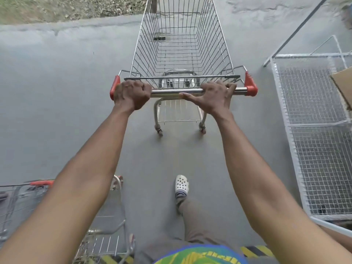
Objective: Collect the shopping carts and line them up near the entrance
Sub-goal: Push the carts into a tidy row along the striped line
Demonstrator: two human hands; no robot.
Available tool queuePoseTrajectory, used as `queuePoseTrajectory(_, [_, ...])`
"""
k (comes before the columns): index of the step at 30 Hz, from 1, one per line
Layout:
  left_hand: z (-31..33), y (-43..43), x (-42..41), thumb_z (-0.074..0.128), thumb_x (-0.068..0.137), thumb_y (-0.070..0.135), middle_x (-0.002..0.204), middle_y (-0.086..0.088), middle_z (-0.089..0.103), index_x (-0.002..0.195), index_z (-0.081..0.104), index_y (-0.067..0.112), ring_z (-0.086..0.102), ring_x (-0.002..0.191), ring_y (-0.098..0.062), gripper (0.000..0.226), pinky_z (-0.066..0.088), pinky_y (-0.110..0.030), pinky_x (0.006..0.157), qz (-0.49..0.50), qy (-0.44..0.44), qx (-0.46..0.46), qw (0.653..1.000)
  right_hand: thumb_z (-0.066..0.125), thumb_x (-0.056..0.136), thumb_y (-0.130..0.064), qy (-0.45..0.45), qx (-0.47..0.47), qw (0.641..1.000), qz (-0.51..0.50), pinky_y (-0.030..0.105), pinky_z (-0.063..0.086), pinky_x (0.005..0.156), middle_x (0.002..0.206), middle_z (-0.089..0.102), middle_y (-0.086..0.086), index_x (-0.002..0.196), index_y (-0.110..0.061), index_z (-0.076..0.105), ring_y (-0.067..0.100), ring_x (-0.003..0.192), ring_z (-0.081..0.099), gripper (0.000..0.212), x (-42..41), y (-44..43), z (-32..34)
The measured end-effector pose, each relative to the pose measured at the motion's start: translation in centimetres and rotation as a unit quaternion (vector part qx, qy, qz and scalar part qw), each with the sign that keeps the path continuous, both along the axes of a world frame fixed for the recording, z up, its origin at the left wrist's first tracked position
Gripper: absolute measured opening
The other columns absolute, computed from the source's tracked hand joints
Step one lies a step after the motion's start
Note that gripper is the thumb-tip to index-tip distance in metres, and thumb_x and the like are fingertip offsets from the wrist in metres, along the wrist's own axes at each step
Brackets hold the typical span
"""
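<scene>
**Both hands on a shopping cart, seen from your head looking down**

Closest to you, at the bottom edge, is your brightly patterned shirt (200, 254), with a yellow and black hazard stripe (255, 250) on the floor beside it. Your leg steps forward in grey trousers, the foot in a white clog (182, 184) on the smooth grey concrete floor (57, 121).

At your lower left, partly hidden behind your left forearm, stands a second cart (106, 230) with an orange handle (42, 182).

Both bare arms reach forward. Your left hand (132, 94) is wrapped in a full fist around the handle bar (171, 91), just inside its orange end cap (114, 88). Your right hand (213, 96) hooks its fingers over the same bar near the other end cap (250, 86), thumb stretched out along it.

The shopping cart (182, 78) stands directly ahead of you on the concrete, its wire basket pointing away.

To your right lie white wire mesh panels (314, 130), with a cardboard box (342, 86) at the edge. Beyond the cart, a strip of grass and dry leaves (57, 6) borders the concrete.
</scene>
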State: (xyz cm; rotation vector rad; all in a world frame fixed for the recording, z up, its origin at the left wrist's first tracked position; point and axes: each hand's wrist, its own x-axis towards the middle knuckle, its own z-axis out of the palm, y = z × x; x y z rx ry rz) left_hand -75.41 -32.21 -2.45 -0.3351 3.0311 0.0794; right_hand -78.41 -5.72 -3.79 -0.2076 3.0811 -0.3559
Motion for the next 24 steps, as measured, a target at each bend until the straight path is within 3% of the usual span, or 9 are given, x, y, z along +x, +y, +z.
queuePoseTrajectory(8, [0.0, -1.3, 4.0, 0.017, 0.092, 0.048, 0.094, -0.010, 0.073, 0.080, 0.071, 0.016, 0.066, 0.096, -0.029, 0.065, 0.011, -0.048, 0.125, 0.015, -0.018, -0.006, 1.000, 0.031, 0.062, -0.108, -0.043, -0.005, 0.999, 0.027, 0.055, 0.028, 0.105, 0.081, 0.062, -0.007, 0.064, -0.025, 0.052, 0.022, 0.103, 0.056, 0.085, 2.9, -1.3, 1.0])
queuePoseTrajectory(13, [-0.1, -1.4, 11.8, 0.015, 0.089, 0.049, 0.091, -0.005, 0.074, 0.077, 0.071, 0.017, 0.067, 0.091, -0.026, 0.066, 0.010, -0.049, 0.125, 0.028, -0.028, -0.003, 0.999, 0.032, 0.063, -0.107, -0.027, -0.001, 0.999, 0.038, 0.045, 0.021, 0.089, 0.074, 0.059, -0.008, 0.062, -0.026, 0.049, 0.020, 0.092, 0.052, 0.083, 10.7, -1.3, 1.2])
queuePoseTrajectory(16, [0.1, -0.4, 17.9, 0.016, 0.089, 0.048, 0.090, -0.004, 0.074, 0.077, 0.071, 0.017, 0.068, 0.088, -0.025, 0.065, 0.008, -0.048, 0.126, 0.031, -0.028, 0.005, 0.999, 0.037, 0.066, -0.104, -0.032, -0.011, 0.998, 0.046, 0.046, 0.024, 0.091, 0.067, 0.048, -0.012, 0.063, -0.024, 0.051, 0.019, 0.089, 0.048, 0.082, 16.4, -0.4, 1.7])
queuePoseTrajectory(20, [1.2, 1.8, 26.9, 0.022, 0.090, 0.047, 0.081, -0.003, 0.072, 0.072, 0.071, 0.017, 0.068, 0.083, -0.024, 0.060, 0.008, -0.048, 0.126, 0.033, -0.015, 0.027, 0.999, 0.033, 0.062, -0.107, -0.027, -0.005, 0.999, 0.045, 0.044, 0.024, 0.086, 0.072, 0.055, -0.009, 0.066, -0.023, 0.057, 0.019, 0.089, 0.052, 0.088, 24.5, 1.3, 1.9])
queuePoseTrajectory(24, [2.7, 4.0, 35.8, 0.031, 0.097, 0.039, 0.084, -0.010, 0.071, 0.080, 0.072, 0.011, 0.067, 0.083, -0.029, 0.053, 0.037, -0.041, 0.108, 0.021, -0.001, 0.051, 0.999, 0.037, 0.062, -0.107, -0.021, -0.009, 0.999, 0.037, 0.048, 0.028, 0.091, 0.070, 0.054, -0.012, 0.062, -0.023, 0.049, 0.017, 0.089, 0.049, 0.085, 32.9, 2.9, 1.7])
